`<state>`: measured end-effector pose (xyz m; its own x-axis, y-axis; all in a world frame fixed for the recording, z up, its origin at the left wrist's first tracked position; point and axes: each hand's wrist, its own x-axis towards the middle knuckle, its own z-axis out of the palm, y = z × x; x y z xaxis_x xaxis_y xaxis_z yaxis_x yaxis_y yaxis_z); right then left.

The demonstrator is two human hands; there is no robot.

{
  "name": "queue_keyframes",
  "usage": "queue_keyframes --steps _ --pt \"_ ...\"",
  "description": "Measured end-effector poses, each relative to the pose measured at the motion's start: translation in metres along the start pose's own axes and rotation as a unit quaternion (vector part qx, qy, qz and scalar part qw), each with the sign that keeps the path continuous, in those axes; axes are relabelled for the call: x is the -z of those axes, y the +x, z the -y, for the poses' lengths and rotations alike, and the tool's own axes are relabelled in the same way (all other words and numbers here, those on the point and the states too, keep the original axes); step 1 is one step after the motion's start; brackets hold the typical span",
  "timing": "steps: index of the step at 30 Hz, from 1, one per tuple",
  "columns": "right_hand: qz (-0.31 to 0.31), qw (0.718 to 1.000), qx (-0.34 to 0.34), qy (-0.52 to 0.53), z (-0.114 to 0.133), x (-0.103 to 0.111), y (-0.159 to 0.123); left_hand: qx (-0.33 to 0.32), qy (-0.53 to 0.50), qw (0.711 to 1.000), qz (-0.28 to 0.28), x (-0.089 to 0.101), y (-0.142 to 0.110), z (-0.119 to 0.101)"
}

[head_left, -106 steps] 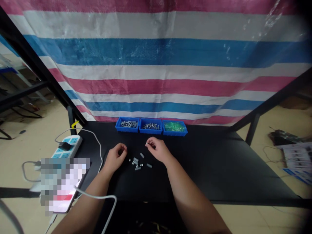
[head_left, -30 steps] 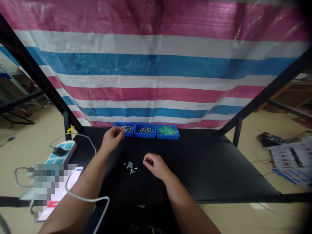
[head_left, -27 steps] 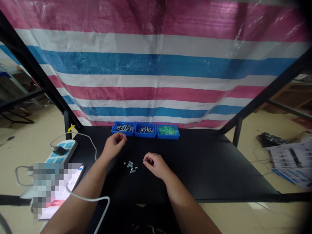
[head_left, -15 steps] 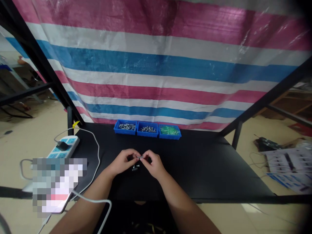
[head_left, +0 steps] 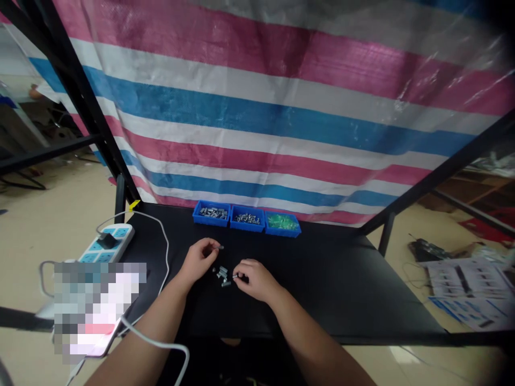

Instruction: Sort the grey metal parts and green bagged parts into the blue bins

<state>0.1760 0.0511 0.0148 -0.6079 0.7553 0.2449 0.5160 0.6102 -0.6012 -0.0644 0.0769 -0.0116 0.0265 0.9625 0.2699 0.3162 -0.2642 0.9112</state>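
Observation:
My left hand (head_left: 200,260) pinches a small grey metal cylinder (head_left: 220,247) between thumb and fingertips, above the black tabletop. To its right, my right hand (head_left: 254,280) is closed on a tiny silver piece that looks like a screw (head_left: 235,276), mostly hidden by the fingers. Between the two hands lies a loose group of small metal parts (head_left: 223,272), several cylinders and screw-like bits among them.
Three blue bins stand in a row at the back: one of metal cylinders (head_left: 213,213), one of small screw-like parts (head_left: 247,219), one of green pieces (head_left: 282,222). On the left are a power strip (head_left: 120,236), a white cable (head_left: 166,244) and a blurred-out device (head_left: 100,313).
My hands were together at the fingertips and have come apart, left hand up and left, right hand slightly down. More of the metal parts between them now show. The camera view has shifted slightly.

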Motion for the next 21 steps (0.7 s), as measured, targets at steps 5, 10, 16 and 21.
queue_keyframes --steps 5,10,16,21 --pt "-0.114 0.989 -0.045 0.081 -0.013 0.014 0.012 0.005 0.005 1.000 -0.009 0.002 0.000 -0.002" --pt "-0.227 0.968 -0.027 0.100 -0.022 0.035 0.027 0.013 0.002 1.000 -0.007 0.003 0.001 -0.003" --pt "-0.340 0.939 0.019 0.037 -0.020 0.064 0.052 0.025 -0.006 1.000 -0.009 0.001 0.003 -0.002" --pt "-0.389 0.921 0.023 0.006 -0.036 0.067 0.077 0.026 -0.009 1.000 -0.004 0.001 0.003 -0.003"
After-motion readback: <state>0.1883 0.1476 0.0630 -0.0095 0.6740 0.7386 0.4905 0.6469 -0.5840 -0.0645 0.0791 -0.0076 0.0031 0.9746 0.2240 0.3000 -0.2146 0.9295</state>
